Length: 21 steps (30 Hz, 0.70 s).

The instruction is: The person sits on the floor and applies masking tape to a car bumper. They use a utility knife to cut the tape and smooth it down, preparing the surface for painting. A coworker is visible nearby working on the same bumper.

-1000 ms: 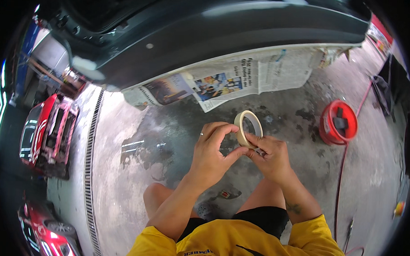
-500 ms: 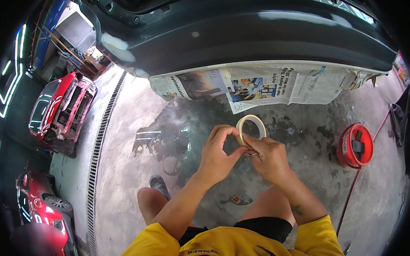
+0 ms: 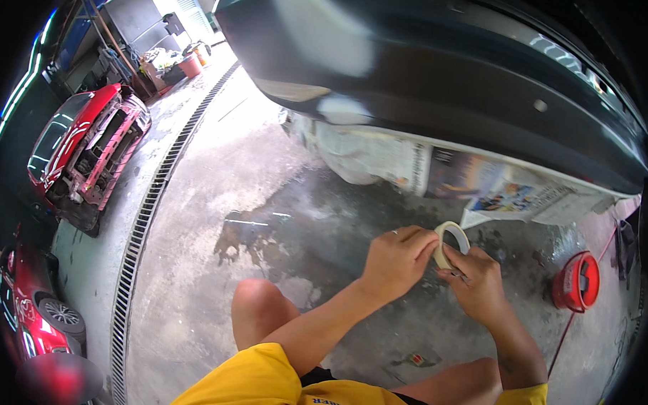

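A roll of cream masking tape is held up in front of me, over the wet patch of floor. My right hand grips its lower right side, with the thumb across the ring. Beside it, my left hand is closed, its thumb and fingertips pinched against the left edge of the roll; any loose tape end between them is too small to make out. Beyond my hands is a dark car bumper with pale patches. Newspaper sheets and whitish covering hang along its lower edge.
A red bucket with dark items inside stands at right, near a thin red hose. A floor drain grate runs along the left. Past it are a red car with its front stripped and another red car.
The view has swung to the left, so the bumper and newspaper sit further right. My left fingers have closed up against the tape roll; the right hand keeps its hold.
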Motion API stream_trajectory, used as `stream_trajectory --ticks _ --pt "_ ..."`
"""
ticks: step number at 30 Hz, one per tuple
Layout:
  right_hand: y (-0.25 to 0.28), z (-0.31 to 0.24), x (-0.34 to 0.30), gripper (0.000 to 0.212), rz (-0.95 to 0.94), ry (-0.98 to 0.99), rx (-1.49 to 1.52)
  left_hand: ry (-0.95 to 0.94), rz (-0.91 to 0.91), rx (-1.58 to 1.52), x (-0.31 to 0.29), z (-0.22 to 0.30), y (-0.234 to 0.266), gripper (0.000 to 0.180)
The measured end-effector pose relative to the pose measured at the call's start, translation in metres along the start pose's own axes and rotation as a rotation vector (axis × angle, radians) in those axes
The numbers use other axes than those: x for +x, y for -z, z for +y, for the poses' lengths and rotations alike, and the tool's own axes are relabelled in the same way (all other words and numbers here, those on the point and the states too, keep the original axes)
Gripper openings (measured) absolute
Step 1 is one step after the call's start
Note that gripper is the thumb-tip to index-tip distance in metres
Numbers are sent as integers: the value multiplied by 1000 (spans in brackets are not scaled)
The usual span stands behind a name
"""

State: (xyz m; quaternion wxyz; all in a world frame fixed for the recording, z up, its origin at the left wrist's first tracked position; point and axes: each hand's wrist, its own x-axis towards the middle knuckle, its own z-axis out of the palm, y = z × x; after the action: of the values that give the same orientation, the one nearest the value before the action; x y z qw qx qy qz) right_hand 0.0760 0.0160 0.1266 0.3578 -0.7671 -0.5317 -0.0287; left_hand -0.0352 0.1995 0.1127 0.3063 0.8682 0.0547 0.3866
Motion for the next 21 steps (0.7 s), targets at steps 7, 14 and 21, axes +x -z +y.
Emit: stream_trajectory --ticks 7,14,21 --pt "-64 -44 67 31 4 -146 -44 204 -305 -397 5 -95 71 13" --pt "-107 -114 133 4 112 41 -337 531 -489 -797 32 -156 136 13" --pt "-145 -138 179 16 210 -189 -339 687 -544 -898 66 -202 172 6"
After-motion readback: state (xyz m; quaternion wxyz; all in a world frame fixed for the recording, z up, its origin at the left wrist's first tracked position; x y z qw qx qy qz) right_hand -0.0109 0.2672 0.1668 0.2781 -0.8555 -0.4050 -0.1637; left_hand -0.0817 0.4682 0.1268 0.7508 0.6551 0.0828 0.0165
